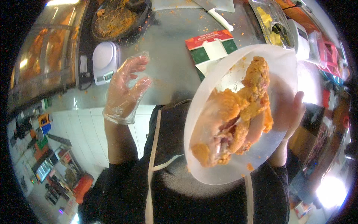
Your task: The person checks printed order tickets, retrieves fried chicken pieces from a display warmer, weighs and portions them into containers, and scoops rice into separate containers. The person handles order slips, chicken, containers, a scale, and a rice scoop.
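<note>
My right hand [297, 117] grips the side of a translucent plastic bowl [282, 65], its fingers partly hidden behind the wall. The bowl is tilted in front of my chest, its opening facing up towards me. Inside lie pieces of battered fried chicken [243, 123], touching one another, with crumbs on the wall around them. On the other side my left hand [126, 89], in a clear plastic glove, is raised at the counter's near edge. Its fingers are apart and hold nothing. Nearest to it stands a white digital kitchen scale [104, 63].
Behind the bowl lies a red, white and green carton [211, 49] bearing writing. Further back are a white-handled knife [221, 19], a white cutting board [179, 4] and a dark pan with orange crumbs [114, 23]. A glass display case [47, 53] borders the left; a clear tray [289, 39] holds yellow food.
</note>
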`<state>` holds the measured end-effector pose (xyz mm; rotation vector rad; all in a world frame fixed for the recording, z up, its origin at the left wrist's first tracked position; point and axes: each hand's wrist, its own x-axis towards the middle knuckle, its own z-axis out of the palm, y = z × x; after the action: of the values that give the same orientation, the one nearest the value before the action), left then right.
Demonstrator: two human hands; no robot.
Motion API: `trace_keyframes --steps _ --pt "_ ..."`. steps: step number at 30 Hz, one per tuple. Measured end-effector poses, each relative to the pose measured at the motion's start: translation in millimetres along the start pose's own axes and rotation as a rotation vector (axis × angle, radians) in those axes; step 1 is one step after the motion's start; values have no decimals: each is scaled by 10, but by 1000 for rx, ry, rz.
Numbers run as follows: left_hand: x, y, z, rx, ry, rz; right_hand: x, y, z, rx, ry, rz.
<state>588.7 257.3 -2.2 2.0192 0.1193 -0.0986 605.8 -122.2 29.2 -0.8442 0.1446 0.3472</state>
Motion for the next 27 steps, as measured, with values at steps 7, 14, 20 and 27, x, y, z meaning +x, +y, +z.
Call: trace_keyframes --steps 7,14,20,27 --pt "-526 828 1089 -153 276 124 -196 -761 -719 90 -100 56" --pt "-519 854 1608 -224 254 39 -387 -1178 -1091 300 -409 188" --pt "-860 1282 1904 -89 412 311 -525 -1340 -1200 184 -370 151" --pt "-1040 1991 2092 395 391 702 -568 -1390 -1161 -445 -82 179"
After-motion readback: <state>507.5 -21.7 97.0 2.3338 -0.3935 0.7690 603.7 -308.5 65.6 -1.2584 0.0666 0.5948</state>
